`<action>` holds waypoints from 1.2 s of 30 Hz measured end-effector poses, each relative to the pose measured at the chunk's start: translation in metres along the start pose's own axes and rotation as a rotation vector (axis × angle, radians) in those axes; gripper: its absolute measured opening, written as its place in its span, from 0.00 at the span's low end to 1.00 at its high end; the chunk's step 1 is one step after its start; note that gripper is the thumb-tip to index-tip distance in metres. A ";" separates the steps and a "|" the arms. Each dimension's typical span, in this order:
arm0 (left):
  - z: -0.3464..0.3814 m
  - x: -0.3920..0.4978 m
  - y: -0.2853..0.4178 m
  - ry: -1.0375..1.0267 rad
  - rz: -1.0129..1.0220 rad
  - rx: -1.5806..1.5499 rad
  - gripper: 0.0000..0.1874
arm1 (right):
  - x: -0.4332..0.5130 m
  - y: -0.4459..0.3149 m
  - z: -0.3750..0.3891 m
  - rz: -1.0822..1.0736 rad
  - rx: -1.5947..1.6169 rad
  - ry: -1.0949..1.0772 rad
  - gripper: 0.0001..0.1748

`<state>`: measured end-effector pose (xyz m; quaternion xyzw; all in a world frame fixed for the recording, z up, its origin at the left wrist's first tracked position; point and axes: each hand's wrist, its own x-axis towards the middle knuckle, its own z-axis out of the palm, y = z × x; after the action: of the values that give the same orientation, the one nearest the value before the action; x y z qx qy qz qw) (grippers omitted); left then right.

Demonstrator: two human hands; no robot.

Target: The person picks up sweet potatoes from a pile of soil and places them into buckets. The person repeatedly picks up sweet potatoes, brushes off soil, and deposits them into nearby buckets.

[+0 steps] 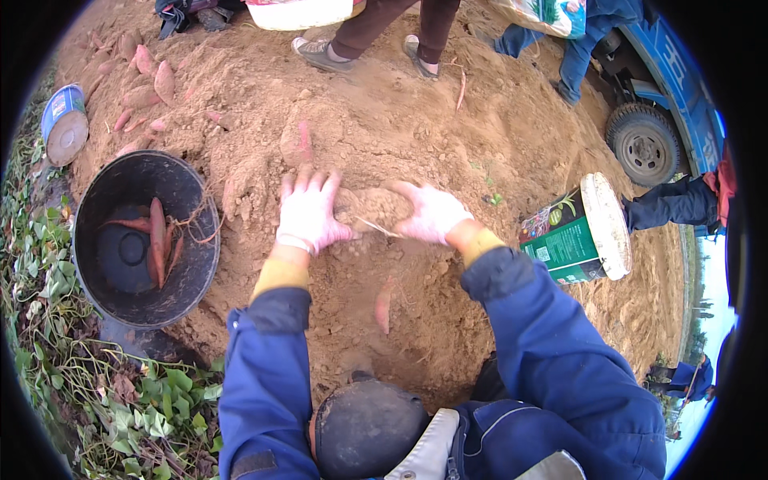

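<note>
Both my hands wear thin pinkish-white gloves and rest on the sandy soil (372,120). My left hand (312,210) lies with its fingers spread, against the left side of a soil-covered clump (378,207); its fingertips reach towards a half-buried sweet potato (297,144). On the clump's right side is my right hand (429,210), fingers apart and slightly blurred. Whether the clump is soil or a sweet potato, I cannot tell. A reddish sweet potato (383,307) lies in the soil nearer my body.
A black bucket (207,246) at left holds several sweet potatoes. A blue bucket (65,123) lies beyond it, near piled sweet potatoes (141,96). On the right are a green-and-white bucket (576,234), a blue truck (684,78) and people. Vines (150,414) cover the lower left.
</note>
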<state>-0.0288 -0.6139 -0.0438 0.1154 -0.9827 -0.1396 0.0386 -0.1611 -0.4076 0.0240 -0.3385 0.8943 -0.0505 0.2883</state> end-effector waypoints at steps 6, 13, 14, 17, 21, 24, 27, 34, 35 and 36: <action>0.004 -0.031 0.043 -0.411 0.112 -0.053 0.67 | -0.081 0.030 0.028 0.088 0.155 0.033 0.44; 0.062 -0.163 0.060 0.174 -0.111 -0.211 0.50 | -0.096 0.065 0.062 0.107 0.744 -0.112 0.58; 0.062 -0.174 0.059 0.208 -0.176 -0.214 0.48 | -0.084 0.068 0.069 0.032 1.047 -0.244 0.61; 0.050 -0.193 0.058 0.245 -0.355 -0.370 0.44 | -0.066 0.075 0.086 -0.139 0.674 -0.142 0.57; 0.036 -0.184 0.064 -0.016 -0.986 -2.098 0.40 | -0.080 0.060 0.115 -0.052 0.473 0.012 0.58; 0.051 -0.159 0.079 -0.211 -0.807 -1.891 0.43 | -0.113 0.041 0.133 0.007 0.519 0.073 0.59; 0.066 -0.154 0.093 -0.204 -0.883 -2.011 0.42 | -0.148 0.024 0.134 0.054 0.658 0.127 0.59; -0.003 -0.189 0.076 -0.064 -0.471 -2.373 0.44 | -0.171 -0.039 0.077 -0.429 0.524 0.265 0.54; -0.023 -0.196 0.068 -0.040 -0.440 -2.405 0.48 | -0.165 -0.057 0.071 -0.559 0.440 0.297 0.52; -0.043 -0.205 0.060 0.060 -0.493 -2.299 0.51 | -0.159 -0.077 0.065 -0.589 0.658 0.213 0.48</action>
<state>0.1622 -0.5209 0.0054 0.2030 -0.2290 -0.9450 0.1150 0.0153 -0.3588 0.0688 -0.4619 0.7207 -0.4466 0.2604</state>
